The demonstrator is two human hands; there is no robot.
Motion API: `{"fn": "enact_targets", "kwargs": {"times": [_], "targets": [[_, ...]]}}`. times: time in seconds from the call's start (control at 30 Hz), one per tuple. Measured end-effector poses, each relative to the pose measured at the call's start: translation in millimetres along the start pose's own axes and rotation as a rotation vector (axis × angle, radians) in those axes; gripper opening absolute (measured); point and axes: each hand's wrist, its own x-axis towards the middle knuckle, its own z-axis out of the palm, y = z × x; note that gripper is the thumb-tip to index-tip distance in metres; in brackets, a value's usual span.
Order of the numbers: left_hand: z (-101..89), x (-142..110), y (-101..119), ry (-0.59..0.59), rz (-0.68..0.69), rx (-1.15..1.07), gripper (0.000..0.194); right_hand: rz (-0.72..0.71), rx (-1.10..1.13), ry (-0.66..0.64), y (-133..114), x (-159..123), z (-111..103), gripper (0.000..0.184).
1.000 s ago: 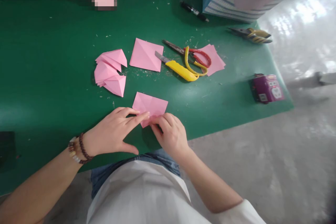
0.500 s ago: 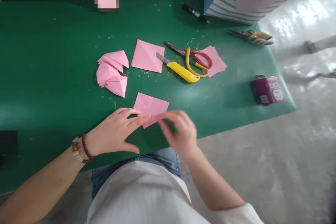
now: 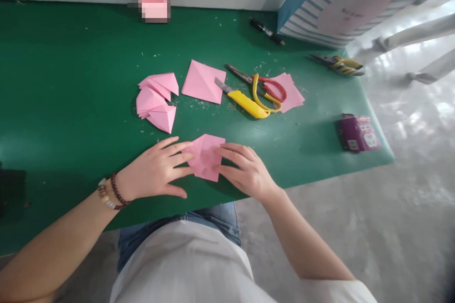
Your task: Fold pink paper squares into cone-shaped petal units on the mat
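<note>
A small folded pink paper lies on the green table near its front edge. My left hand lies flat beside it, fingers stretched out, with the fingertips pressing on the paper's left side. My right hand rests on the paper's right side, its fingers also stretched out and pressing down. Neither hand grips the paper. A beaded bracelet sits on my left wrist.
Behind the hands lie a pile of folded pink pieces, a flat pink square, a yellow utility knife, scissors on more pink sheets, a black pen, pliers, a purple box and a striped box.
The pink paper has been folded smaller and turned. My right hand, raised half a second ago, has come down flat on it. The view has shifted slightly.
</note>
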Motion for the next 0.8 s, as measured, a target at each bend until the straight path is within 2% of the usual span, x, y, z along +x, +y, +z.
{"fn": "enact_targets", "kwargs": {"times": [0.1, 0.3, 0.47, 0.63, 0.8], "targets": [[0.5, 0, 1, -0.001, -0.034, 0.030, 0.040, -0.031, 0.026, 0.005, -6, 0, 1, 0.017], [5.7, -1, 4, 0.042, 0.032, 0.007, 0.052, -0.023, 0.081, 0.054, -10, 3, 7, 0.010], [0.8, -1, 3, 0.029, 0.043, 0.001, 0.038, 0.152, 0.152, 0.097, -16, 7, 13, 0.010], [0.8, 0, 2, 0.053, 0.060, 0.010, 0.045, 0.328, 0.195, 0.087, -20, 15, 20, 0.010], [1.7, -1, 2, 0.072, 0.060, -0.002, 0.048, 0.380, 0.191, 0.085, -18, 20, 24, 0.013]]}}
